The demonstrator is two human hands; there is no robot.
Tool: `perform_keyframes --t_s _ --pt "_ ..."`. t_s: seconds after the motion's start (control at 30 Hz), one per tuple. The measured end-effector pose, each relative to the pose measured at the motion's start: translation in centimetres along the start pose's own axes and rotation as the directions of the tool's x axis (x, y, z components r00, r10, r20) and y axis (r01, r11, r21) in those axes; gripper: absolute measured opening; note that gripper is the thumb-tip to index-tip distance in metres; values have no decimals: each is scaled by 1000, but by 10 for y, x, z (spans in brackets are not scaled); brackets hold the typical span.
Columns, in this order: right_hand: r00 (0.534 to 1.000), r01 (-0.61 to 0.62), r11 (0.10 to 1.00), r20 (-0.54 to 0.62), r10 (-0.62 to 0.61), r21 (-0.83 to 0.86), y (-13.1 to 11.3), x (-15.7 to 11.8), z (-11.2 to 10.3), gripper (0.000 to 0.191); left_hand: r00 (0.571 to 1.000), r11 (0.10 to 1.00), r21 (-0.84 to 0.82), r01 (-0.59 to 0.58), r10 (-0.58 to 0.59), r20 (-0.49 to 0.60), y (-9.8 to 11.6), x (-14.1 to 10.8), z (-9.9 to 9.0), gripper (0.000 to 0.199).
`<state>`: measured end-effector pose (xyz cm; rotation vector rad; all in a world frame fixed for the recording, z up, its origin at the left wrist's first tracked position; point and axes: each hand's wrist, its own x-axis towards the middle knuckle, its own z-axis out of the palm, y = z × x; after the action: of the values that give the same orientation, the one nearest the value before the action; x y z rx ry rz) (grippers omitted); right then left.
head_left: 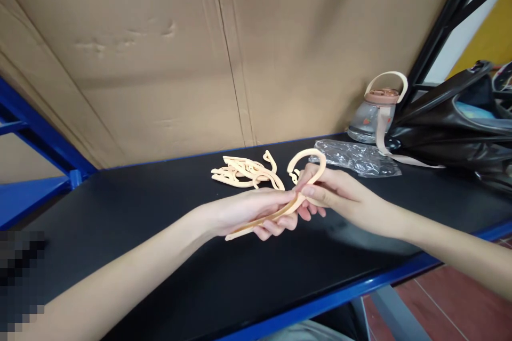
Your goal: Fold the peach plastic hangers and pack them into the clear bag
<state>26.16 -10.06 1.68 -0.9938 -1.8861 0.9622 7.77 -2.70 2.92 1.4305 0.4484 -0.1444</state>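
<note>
A cream-coloured plastic hanger [276,217] is held in both hands above the black table, its curved hook upward and one long arm pointing down to the left. My left hand [260,210] wraps round that arm. At the base of the hook, my right hand [334,192] pinches the hanger between thumb and fingers, touching the left fingertips. Several similar cream hangers [244,168] lie in a loose pile just behind my left hand. Another small cream piece [295,176] shows behind the hook, mostly hidden by my right hand.
The black table [168,277] has a blue edge. Brown cardboard [160,64] stands along its back. At the right are a clear plastic bag [356,159], a strapped water bottle [366,117] and a black bag [436,117]. Blue metal framing [44,133] stands at the left.
</note>
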Motion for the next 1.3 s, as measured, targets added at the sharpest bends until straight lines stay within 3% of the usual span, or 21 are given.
perform_keyframes --t_s 0.1,0.3,0.47,0.6,0.73,0.8,0.93,1.03,1.2,1.3 --pt "998 51 999 -34 -51 -20 -2 3 -1 15 1000 994 -111 -16 16 5 -2 -3 0 37" --pt "996 76 996 -50 -78 -40 5 6 4 14 987 971 226 -78 107 -117 -4 -11 7 34" --pt "993 13 994 -120 1 111 14 12 11 15 920 879 474 -55 230 -319 -14 -9 13 37" --pt "991 -17 983 -128 41 180 16 15 13 16 873 811 584 -35 309 -377 -21 -7 14 34" --pt "974 -10 1000 -228 14 19 15 13 14 17 876 814 577 -66 325 -358 -19 -7 11 34" --pt "950 -4 1000 -313 3 -3 15 12 14 18 819 792 601 -112 416 -395 -16 -7 10 32" --pt "883 31 997 -469 8 75 16 16 19 17 539 663 734 -143 675 -504 -9 -1 14 11" --pt "855 58 987 -517 29 152 17 25 23 18 416 636 756 -154 736 -534 -6 6 15 3" --pt "814 102 980 -580 16 170 19 36 26 19 302 626 767 -143 765 -568 -4 13 11 6" --pt "795 114 985 -606 -12 131 20 37 26 17 280 608 786 -107 778 -563 -4 15 8 5"
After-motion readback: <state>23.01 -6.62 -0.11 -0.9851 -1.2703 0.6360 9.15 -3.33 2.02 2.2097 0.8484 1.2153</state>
